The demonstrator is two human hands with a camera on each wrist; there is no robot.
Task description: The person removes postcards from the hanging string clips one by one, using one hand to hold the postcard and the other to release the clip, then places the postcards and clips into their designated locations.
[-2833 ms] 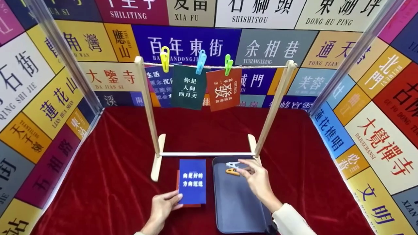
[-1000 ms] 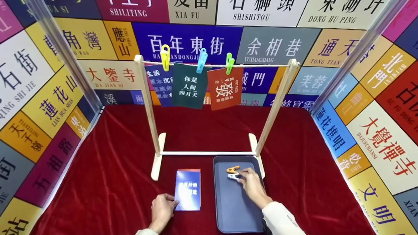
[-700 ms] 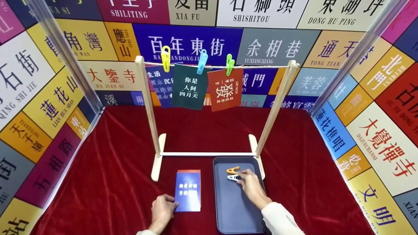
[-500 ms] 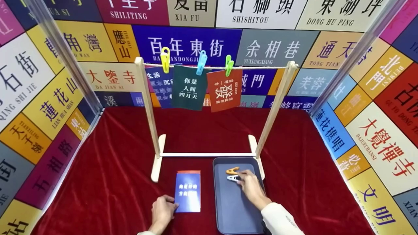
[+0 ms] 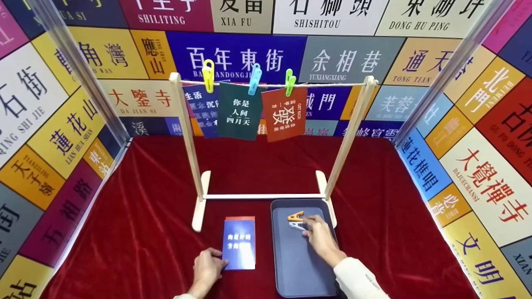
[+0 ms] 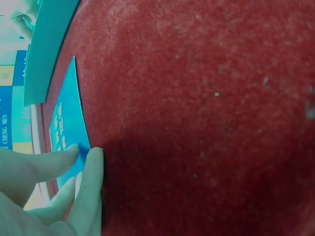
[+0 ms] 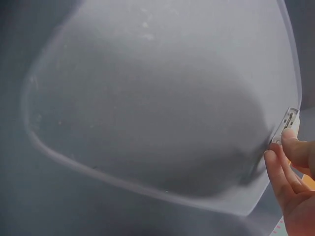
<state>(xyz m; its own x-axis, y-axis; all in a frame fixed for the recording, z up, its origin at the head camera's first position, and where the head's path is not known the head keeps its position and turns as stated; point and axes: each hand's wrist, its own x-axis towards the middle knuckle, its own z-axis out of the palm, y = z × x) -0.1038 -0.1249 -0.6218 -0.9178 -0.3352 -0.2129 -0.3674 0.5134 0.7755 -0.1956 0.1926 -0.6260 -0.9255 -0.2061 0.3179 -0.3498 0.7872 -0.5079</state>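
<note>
My left hand point(image 5: 208, 265) pinches the lower left edge of a blue card point(image 5: 239, 253) with white characters; in the left wrist view the thumb lies over the card's face. This card lies on a red card point(image 5: 243, 218), mostly hidden beneath it. Inside the grey tray point(image 5: 305, 265), my right hand point(image 5: 322, 238) pinches a white clothespin point(image 5: 296, 226) between thumb and fingers. The right wrist view shows that clothespin point(image 7: 288, 125) at the fingertips, its spring visible. An orange clothespin point(image 5: 296, 216) sits just beyond the white one.
Behind stands a wooden rack point(image 5: 348, 137) with a string. From it hang a purple-blue card point(image 5: 203, 112), a dark green card point(image 5: 240, 110) and a red card point(image 5: 284, 114), held by yellow, blue and green clothespins. Red velvet cloth point(image 5: 137, 232) covers the table.
Since the oldest frame, the blue card has come toward me and slightly left, with my left hand. My right hand has brought the white clothespin nearer, past the orange one. Lately both hands stay still.
</note>
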